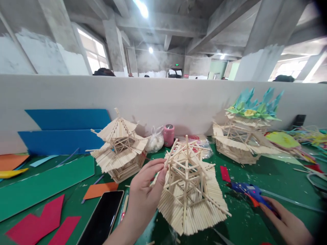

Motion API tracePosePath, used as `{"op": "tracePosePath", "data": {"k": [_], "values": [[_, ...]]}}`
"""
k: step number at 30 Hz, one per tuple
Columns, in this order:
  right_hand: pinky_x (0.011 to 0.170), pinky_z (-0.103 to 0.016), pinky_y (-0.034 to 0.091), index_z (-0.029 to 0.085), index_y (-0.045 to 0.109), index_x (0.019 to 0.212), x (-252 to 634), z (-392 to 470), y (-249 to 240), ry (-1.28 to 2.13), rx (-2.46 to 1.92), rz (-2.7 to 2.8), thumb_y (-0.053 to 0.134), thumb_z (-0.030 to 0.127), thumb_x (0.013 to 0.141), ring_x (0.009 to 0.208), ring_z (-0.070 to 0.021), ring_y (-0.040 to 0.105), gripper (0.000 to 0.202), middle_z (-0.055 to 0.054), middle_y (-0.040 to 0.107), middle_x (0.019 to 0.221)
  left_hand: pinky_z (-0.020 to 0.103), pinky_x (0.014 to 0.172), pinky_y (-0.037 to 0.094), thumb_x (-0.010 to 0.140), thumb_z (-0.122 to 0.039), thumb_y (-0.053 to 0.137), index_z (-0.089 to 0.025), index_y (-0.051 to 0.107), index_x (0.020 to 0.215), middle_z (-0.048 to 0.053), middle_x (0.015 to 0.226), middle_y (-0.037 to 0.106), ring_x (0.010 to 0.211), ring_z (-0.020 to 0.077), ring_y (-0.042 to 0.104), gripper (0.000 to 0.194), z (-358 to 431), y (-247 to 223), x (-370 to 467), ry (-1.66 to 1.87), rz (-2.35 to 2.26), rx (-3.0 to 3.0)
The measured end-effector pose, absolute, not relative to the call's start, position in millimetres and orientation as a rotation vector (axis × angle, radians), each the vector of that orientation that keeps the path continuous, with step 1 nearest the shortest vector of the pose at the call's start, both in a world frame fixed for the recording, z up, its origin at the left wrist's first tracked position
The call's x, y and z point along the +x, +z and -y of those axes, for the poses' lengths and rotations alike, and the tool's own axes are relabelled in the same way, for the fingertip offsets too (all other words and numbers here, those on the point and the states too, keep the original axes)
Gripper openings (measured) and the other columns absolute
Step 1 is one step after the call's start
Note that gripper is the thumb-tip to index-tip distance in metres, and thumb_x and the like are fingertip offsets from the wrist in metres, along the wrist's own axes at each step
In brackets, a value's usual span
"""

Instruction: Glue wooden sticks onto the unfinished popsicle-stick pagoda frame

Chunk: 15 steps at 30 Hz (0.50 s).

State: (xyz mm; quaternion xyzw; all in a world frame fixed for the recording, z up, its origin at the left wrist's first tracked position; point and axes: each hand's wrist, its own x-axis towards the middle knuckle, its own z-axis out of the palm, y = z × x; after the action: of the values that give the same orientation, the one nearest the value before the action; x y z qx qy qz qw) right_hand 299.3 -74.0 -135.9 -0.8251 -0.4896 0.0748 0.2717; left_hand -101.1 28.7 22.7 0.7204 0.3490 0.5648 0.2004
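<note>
My left hand pinches a thin wooden stick against the upper left frame of a stick-built pavilion model. Flat rows of sticks form the model's wide lower roof, and an open lattice rises above it. At the lower right, my right hand is wrapped round the handle of a blue glue gun, whose nozzle points left toward the model but stays apart from it. A clear glue strip runs behind the gun.
A finished-looking stick pagoda stands left, and another stick model with blue paper petals stands right. A black phone, red paper, a green board, a pink jar and a white partition surround the work.
</note>
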Motion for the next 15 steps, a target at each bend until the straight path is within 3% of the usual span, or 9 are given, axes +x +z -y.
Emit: {"op": "tracePosePath", "data": {"k": [11,15], "values": [[0.076,-0.037,0.047,0.017,0.048,0.118,280,86,-91,-0.014,-2.363,1.419,0.029,0.05,0.081,0.097,-0.029,0.059,0.053,-0.012,0.062,0.111,0.019,0.078,0.047,0.077,-0.01,0.057,-0.027,0.064,0.085,-0.004,0.094,0.063,0.089,0.0114,0.057,0.02,-32,22,-100,1.6,-0.955,2.012],[0.074,-0.036,0.049,0.017,0.05,0.116,289,80,-100,0.017,-2.354,1.451,0.031,0.049,0.083,0.091,-0.0274,0.062,0.05,-0.011,0.065,0.106,0.019,0.077,0.047,0.076,-0.01,0.058,-0.026,0.064,0.085,-0.003,0.093,0.064,0.088,0.0118,0.058,0.019,-31,24,-100,1.61,-0.973,2.019]]}}
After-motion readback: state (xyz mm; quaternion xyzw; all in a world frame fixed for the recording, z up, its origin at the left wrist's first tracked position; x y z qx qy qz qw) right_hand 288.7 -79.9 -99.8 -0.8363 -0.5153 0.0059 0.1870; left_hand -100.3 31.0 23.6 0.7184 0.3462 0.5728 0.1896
